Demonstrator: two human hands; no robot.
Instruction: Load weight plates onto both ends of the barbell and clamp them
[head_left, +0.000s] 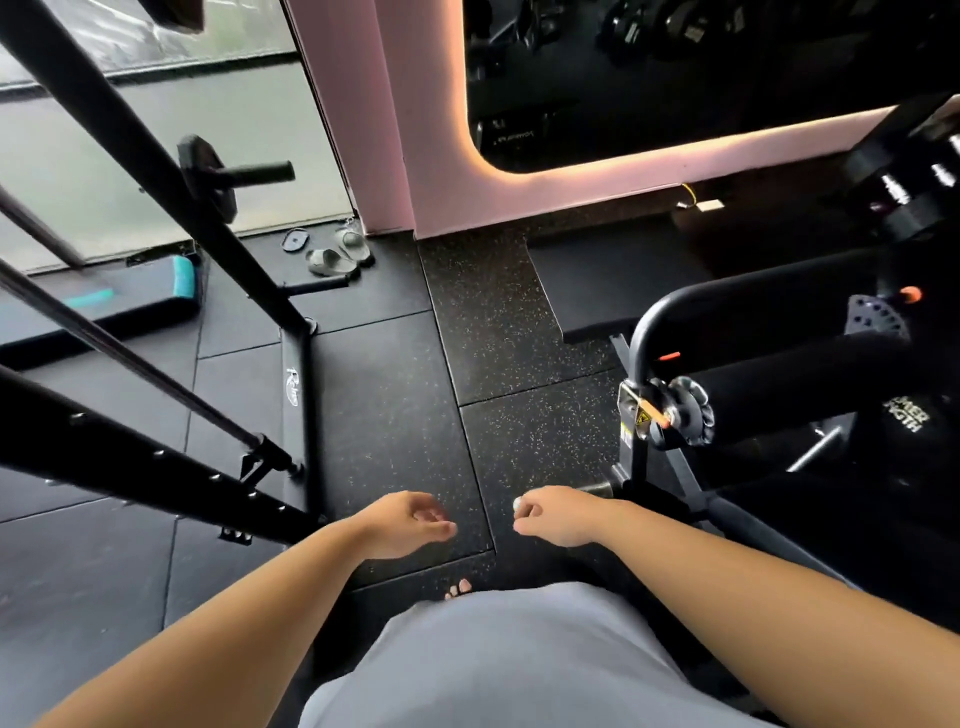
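While you stand beside the rack (130, 130), your left hand (410, 522) and right hand (556, 514) hang loosely curled over the floor mat (389, 405), holding nothing and seemingly free to fetch a plate. What looks like the barbell (130, 358) runs through the rack at your left, its end bare. One weight plate (205, 176) is stored on a peg, well apart.

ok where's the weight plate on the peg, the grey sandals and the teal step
weight plate (223, 197), head view, lower edge of disc
grey sandals (327, 262), head view, nearer sandal's top
teal step (184, 278), head view, its teal end
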